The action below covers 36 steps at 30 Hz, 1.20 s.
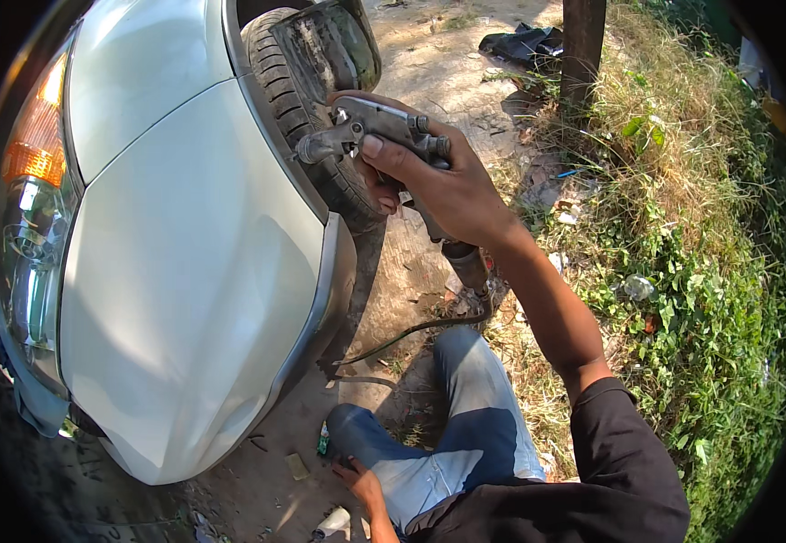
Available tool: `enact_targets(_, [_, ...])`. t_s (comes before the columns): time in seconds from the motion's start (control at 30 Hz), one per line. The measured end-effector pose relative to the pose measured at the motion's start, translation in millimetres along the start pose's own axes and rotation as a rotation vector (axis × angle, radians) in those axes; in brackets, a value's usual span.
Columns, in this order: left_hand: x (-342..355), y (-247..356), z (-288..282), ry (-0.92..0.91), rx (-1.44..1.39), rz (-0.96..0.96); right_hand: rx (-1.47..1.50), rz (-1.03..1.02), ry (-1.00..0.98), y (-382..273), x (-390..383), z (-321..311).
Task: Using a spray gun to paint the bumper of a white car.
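Observation:
A metal spray gun (377, 122) is raised beside the car's front wheel, with my right hand (429, 181) wrapped round its body and handle. My thumb lies along its near side, and its nozzle points left toward the white fender (189, 244). From the handle's lower end a dark hose (420, 326) curves down to the ground. Behind the nozzle is the black tyre (286, 90), partly covered by the hand and gun. Low in the view, my left hand (361, 482) is by my bent leg, fingers apart and nothing in them.
The headlight (35, 235) with its orange section is at the far left. Dry grass and green weeds (682, 335) run along the right, beside a dark post (583, 54). Black plastic sheeting (524, 45) lies at the back. Small litter is scattered on the dirt.

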<state>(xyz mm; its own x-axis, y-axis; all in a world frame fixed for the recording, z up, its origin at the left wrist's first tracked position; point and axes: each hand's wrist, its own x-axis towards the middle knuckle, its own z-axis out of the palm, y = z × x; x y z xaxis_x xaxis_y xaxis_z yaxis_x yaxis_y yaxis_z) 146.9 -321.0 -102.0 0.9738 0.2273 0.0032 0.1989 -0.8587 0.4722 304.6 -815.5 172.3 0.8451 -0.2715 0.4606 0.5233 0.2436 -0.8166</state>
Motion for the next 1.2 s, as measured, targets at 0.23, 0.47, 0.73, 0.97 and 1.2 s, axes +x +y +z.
enact_targets(0.23, [1, -7, 4, 0.022, -0.031, 0.010, -0.133, -0.140, 0.032, -14, 48, -12])
enact_targets(0.47, [3, -17, 10, 0.007, -0.040, -0.028, -0.157, -0.230, 0.054, -23, 62, -19])
enact_targets(0.73, [8, -23, 9, 0.026, -0.040, -0.004, -0.101, -0.127, 0.049, -9, 31, -6])
enact_targets(0.97, [0, -27, 12, 0.028, -0.062, 0.000, 0.060, 0.083, 0.084, 2, -40, 16])
enact_targets(1.2, [-8, 5, -1, 0.075, -0.108, -0.062, 0.000, 0.149, 0.082, -3, -125, 67])
